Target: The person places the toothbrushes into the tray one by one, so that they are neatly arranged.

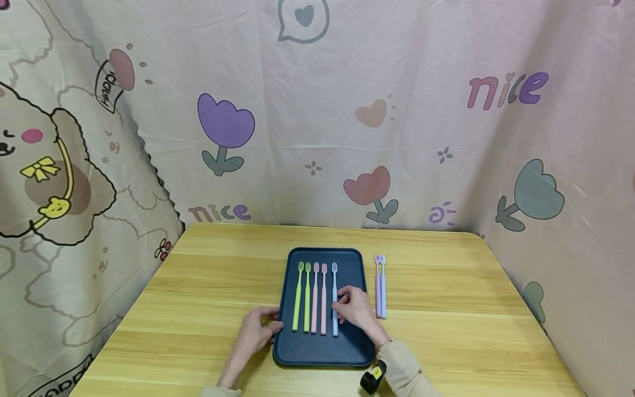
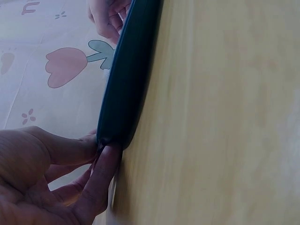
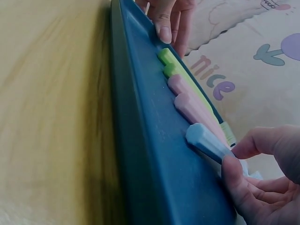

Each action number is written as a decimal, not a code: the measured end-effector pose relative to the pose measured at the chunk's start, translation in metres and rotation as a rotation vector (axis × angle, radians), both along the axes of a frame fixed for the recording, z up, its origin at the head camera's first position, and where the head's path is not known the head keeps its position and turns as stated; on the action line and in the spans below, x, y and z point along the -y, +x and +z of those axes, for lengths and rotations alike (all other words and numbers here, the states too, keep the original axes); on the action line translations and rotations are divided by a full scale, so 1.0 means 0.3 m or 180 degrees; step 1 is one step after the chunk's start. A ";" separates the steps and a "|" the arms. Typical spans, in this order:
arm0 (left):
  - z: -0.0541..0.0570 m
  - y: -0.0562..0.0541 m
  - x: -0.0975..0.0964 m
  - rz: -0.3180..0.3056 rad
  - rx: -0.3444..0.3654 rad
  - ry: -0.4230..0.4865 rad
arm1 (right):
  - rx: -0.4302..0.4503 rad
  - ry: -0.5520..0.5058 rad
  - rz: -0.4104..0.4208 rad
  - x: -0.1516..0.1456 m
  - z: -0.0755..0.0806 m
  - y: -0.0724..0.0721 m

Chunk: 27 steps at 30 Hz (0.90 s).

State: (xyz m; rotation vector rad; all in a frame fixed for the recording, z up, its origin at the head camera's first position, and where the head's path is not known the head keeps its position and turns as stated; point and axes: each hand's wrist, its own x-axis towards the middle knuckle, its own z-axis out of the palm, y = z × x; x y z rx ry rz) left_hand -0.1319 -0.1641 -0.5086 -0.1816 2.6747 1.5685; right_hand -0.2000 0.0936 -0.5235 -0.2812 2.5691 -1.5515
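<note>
My right hand (image 1: 353, 305) pinches the handle of a light-blue toothbrush (image 1: 334, 326) between thumb and forefinger, low over the dark-blue tray (image 1: 322, 353). To its left, two green toothbrushes (image 1: 300, 292) and two pink toothbrushes (image 1: 324, 300) lie side by side in the tray, heads pointing to the far end. At the tray's left edge, my left hand (image 1: 256, 332) grips the rim. In the left wrist view, that hand's thumb and fingers (image 2: 101, 180) close on the tray's edge.
Just right of the tray, a purple toothbrush (image 1: 378, 289) and another light-blue toothbrush (image 1: 383, 292) lie together on the wooden table (image 1: 461, 309). A printed curtain (image 1: 307, 110) hangs behind the table's back edge and along the sides. A black strap device (image 1: 373, 377) sits at my right wrist.
</note>
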 end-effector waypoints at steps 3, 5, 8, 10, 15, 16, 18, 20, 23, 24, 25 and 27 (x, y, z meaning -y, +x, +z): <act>-0.001 0.000 0.000 -0.0004 -0.0002 0.0004 | 0.0019 -0.0002 -0.0020 0.000 0.000 -0.001; -0.001 0.000 0.000 -0.0006 -0.0002 0.0011 | 0.0011 -0.0015 -0.0015 -0.001 -0.001 0.000; 0.000 0.000 0.000 -0.0006 -0.0003 0.0028 | 0.0000 -0.0047 -0.0004 -0.005 -0.001 0.003; 0.000 0.001 -0.001 -0.0003 -0.0003 0.0037 | -0.0031 -0.0068 0.0011 -0.010 -0.002 0.006; 0.001 0.002 -0.001 0.0011 -0.0009 0.0004 | -0.0058 -0.0101 0.0093 -0.025 -0.005 0.013; 0.001 0.002 0.000 0.0008 -0.0007 -0.0007 | -0.0049 -0.0114 0.0117 -0.027 -0.005 0.014; 0.002 0.002 0.001 0.0005 -0.0001 -0.0017 | -0.0035 -0.0127 0.0164 -0.029 -0.006 0.015; 0.001 0.001 0.002 0.0003 0.0011 -0.0015 | -0.0023 -0.0156 0.0193 -0.029 -0.007 0.016; 0.001 0.001 0.002 -0.0007 0.0015 0.0004 | -0.0020 -0.0173 0.0208 -0.028 -0.007 0.016; 0.001 0.001 0.002 -0.0009 0.0014 0.0004 | -0.0020 -0.0178 0.0207 -0.027 -0.007 0.016; 0.000 0.000 0.002 -0.0013 0.0013 0.0002 | -0.0017 -0.0182 0.0206 -0.026 -0.008 0.016; 0.001 0.001 0.003 -0.0028 -0.0005 -0.0015 | -0.0015 -0.0186 0.0204 -0.025 -0.009 0.015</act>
